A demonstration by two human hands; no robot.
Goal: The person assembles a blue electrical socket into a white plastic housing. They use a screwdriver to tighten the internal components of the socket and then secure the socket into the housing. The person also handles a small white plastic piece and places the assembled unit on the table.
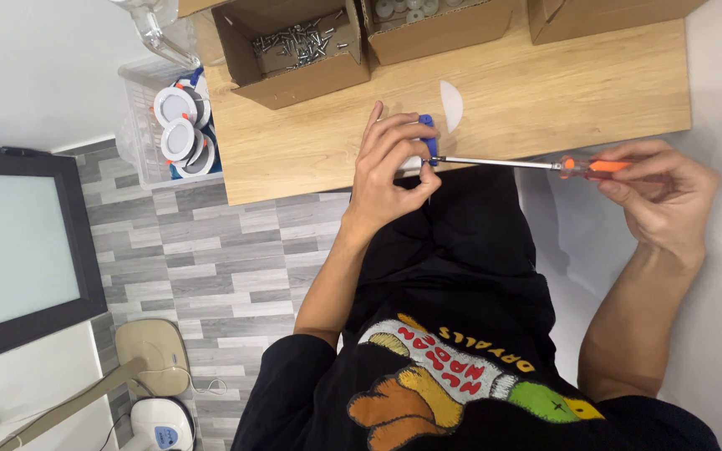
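While gripped, screwdriver [536, 164] between hands.

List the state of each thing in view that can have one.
Left hand: pinching the blue part.
Right hand: gripping the screwdriver, tip at the part.
Screw box: open, screws inside.
Clear bin: holds round white fittings.

- Bare wood [545, 92] is left open on the right half of the table.
- The far edge is blocked by three cardboard boxes [294, 50].
- The near edge is barred by the screwdriver [503, 164], held level between both hands.
- The left side is closed off by a clear bin [148, 125].
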